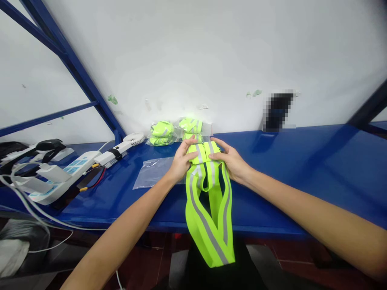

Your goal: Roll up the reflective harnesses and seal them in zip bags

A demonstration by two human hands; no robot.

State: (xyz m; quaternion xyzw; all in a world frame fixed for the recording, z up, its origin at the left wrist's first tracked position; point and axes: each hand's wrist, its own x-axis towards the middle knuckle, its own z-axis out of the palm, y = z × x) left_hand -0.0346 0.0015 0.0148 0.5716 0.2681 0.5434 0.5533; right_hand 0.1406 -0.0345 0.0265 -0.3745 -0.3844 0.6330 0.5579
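A neon yellow-green reflective strap vest (208, 225) with grey stripes hangs in loops over the front edge of the blue table. Its upper part is folded into a flat bundle. My left hand (182, 159) grips the left side of that bundle, thumb on top. On the right side, my right hand (232, 162) pinches it, with the thumb on top and fingers behind. A flat clear plastic bag (154, 172) lies beside my left hand. Behind the hands, against the wall, are two bagged neon bundles (161, 133), (191, 125).
On the blue table (305, 169), a white power strip (66, 173) with plugs and cables stands at the left, near a small white fan (133, 139). A dark pixelated object (276, 112) leans on the wall. Blue metal frame bars (81, 76) rise at the left.
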